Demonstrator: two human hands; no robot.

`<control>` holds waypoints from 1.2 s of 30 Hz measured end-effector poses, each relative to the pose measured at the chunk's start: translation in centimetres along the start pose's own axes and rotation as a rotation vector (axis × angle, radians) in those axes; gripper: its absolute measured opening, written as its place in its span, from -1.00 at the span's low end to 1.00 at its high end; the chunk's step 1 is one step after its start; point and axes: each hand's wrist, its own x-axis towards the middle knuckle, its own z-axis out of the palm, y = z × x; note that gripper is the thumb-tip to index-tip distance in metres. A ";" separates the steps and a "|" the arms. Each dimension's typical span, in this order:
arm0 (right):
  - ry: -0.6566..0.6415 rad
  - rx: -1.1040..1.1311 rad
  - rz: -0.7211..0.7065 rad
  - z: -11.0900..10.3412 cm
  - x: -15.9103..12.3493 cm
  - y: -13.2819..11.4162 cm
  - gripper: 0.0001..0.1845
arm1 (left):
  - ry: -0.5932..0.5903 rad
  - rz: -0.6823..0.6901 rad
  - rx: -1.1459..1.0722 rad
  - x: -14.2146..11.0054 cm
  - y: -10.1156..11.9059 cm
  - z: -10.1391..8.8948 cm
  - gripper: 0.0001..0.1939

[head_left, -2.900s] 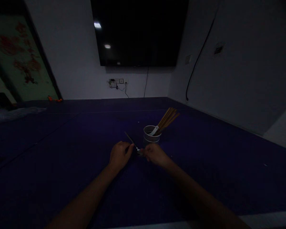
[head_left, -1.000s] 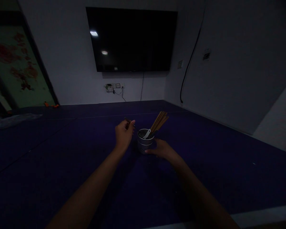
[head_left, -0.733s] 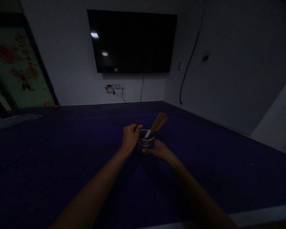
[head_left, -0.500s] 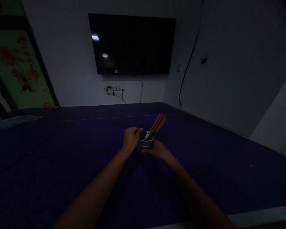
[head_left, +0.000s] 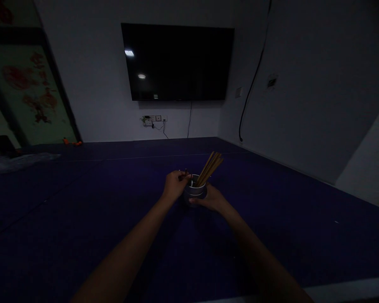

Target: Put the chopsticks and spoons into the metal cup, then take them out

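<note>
A grey cup [head_left: 195, 191] with a pale rim stands on the dark purple surface in front of me. Several wooden chopsticks [head_left: 211, 168] lean out of it to the right. Inside, near the left wall, shows a small white piece [head_left: 192, 183], perhaps a handle. My right hand [head_left: 214, 199] is wrapped round the cup's right side, its thumb across the front. At the left rim, my left hand [head_left: 175, 184] is closed in a pinch. Thin dark tips stick up by its fingers, too small and dim to name.
The purple surface [head_left: 113, 189] spreads widely around the cup to the walls. Clear plastic [head_left: 25, 162] and small orange things [head_left: 72, 142] lie at the far left. A television [head_left: 180, 63] hangs on the back wall above sockets and cables [head_left: 154, 119].
The white piece in the cup leaned out over the rim and now sits lower, further left. My left fingers have moved slightly at the rim. The right hand still holds the cup.
</note>
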 end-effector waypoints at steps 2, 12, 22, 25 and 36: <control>0.003 0.052 0.001 0.0 -0.1 -0.4 -0.20 | 0.017 -0.012 -0.041 -0.1 -0.4 -0.2 -0.81; 0.012 0.389 -0.059 1.2 0.2 -0.3 -0.08 | 0.046 -0.022 -0.073 -1.2 -1.1 -1.9 -0.71; 0.135 0.426 -0.015 2.7 0.4 0.1 -0.13 | 0.263 0.032 0.109 -6.7 -3.7 -5.5 -0.74; 0.164 0.399 -0.021 2.8 0.1 -0.4 -0.18 | 0.325 -0.024 0.094 -7.5 -3.8 -5.9 -0.72; 0.591 0.143 0.052 0.3 0.5 1.1 -0.19 | 0.210 -0.041 0.223 -8.2 -4.5 -5.5 -0.58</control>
